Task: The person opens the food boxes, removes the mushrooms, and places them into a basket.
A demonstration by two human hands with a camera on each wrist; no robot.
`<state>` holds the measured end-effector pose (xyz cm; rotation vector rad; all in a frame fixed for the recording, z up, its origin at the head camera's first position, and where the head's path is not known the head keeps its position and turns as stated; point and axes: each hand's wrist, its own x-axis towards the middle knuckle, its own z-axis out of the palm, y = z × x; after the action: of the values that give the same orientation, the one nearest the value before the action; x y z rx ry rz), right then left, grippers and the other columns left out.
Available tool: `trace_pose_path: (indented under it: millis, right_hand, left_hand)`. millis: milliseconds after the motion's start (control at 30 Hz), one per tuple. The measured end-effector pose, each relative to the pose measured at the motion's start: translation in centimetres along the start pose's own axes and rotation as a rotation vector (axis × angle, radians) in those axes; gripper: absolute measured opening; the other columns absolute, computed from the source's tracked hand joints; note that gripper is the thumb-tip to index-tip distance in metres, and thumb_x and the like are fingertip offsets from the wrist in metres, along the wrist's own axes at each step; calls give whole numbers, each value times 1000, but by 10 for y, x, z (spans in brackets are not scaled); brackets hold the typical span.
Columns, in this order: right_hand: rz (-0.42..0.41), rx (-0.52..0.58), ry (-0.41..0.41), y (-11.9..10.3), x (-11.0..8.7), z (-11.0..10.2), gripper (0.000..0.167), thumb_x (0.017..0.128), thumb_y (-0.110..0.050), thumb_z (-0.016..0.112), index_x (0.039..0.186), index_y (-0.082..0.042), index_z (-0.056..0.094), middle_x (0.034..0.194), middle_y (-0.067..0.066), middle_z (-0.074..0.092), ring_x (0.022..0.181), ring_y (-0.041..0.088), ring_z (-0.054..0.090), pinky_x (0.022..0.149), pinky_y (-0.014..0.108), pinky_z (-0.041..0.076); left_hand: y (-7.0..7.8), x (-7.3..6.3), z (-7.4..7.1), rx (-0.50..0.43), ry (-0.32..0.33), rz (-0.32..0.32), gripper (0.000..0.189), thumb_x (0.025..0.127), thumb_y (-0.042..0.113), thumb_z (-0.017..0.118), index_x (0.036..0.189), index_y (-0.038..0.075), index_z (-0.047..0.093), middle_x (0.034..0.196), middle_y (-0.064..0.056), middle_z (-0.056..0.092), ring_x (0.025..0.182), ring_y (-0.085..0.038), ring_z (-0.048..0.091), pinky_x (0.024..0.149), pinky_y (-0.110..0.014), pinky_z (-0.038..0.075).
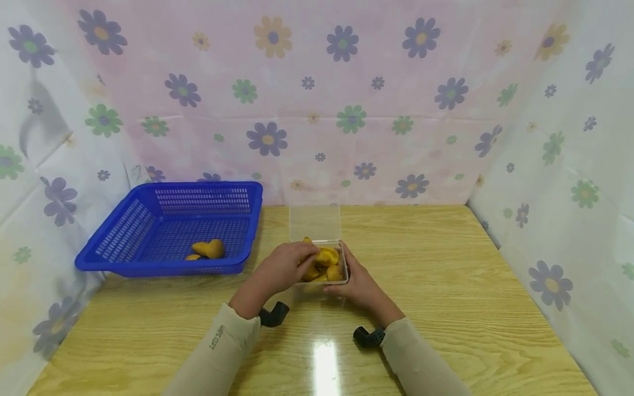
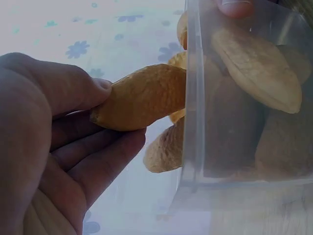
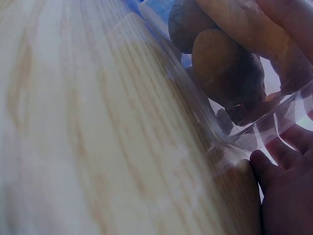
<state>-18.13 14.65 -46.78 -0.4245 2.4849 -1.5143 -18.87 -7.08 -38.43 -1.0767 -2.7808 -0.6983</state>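
Note:
Between thumb and fingers, my left hand pinches a yellow-brown, oblong fruit-like piece, whose far end overlaps the mouth of a clear plastic box in the left wrist view. Several similar pieces lie inside the box, some reaching up to its rim. My right hand grips the box at its right side, thumb along the front. In the right wrist view, fingers curl against the clear wall. The hinged lid stands raised at the back.
To the left is a blue perforated basket with a few more yellow-brown pieces in it. Both stand on a wood-grain table. Flowered cloth hangs along the back and sides. Dark wrist devices sit under the sleeves.

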Motion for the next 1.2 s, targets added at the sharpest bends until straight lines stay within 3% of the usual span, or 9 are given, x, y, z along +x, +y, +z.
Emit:
trace_pose_path:
  millis: [133,267,467,600,833,1200]
  right_hand:
    - [4,-1,24,18,6,4,117,76,-35,83,154,-39,-3,162,0,18,144,29,32,115,54,30]
    - [-13,2,32,25,8,4,116,75,-37,84,153,-42,-1,162,0,16,145,30,29,115,56,30]
    - [-3,-1,21,25,8,4,117,76,-36,83,154,-39,-4,162,3,17,146,30,27,116,54,29]
    - [10,4,-11,11,3,0,118,78,-31,82,156,-30,-6,161,8,19,144,31,32,116,52,30]
    - [-31,33,10,24,7,3,118,74,-41,84,153,-43,-3,161,-1,22,141,26,37,115,52,32]
    - [-45,12,29,25,11,5,117,74,-38,84,155,-36,-1,159,-3,27,144,25,32,116,53,30]
  left_hand:
    - [-1,-1,-1,1,45,13,23,98,14,57,118,7,68,113,-7,70,101,-23,68,87,-39,56]
    - [-1,-2,-1,-18,92,18,24,97,13,59,119,7,68,116,-8,70,107,-25,67,90,-40,56]
    - [0,-3,-3,-30,141,45,25,96,11,60,119,7,68,117,-7,70,105,-24,68,89,-39,56]
    - [0,-5,-6,-27,179,66,25,95,10,61,119,6,68,118,-9,70,104,-25,69,86,-38,57]
    - [0,-8,-14,-33,253,90,24,92,8,64,116,4,70,115,-11,71,105,-26,69,85,-37,58]
    - [-9,-18,-26,-32,312,50,26,93,9,64,119,7,70,117,-10,70,105,-25,69,82,-37,58]
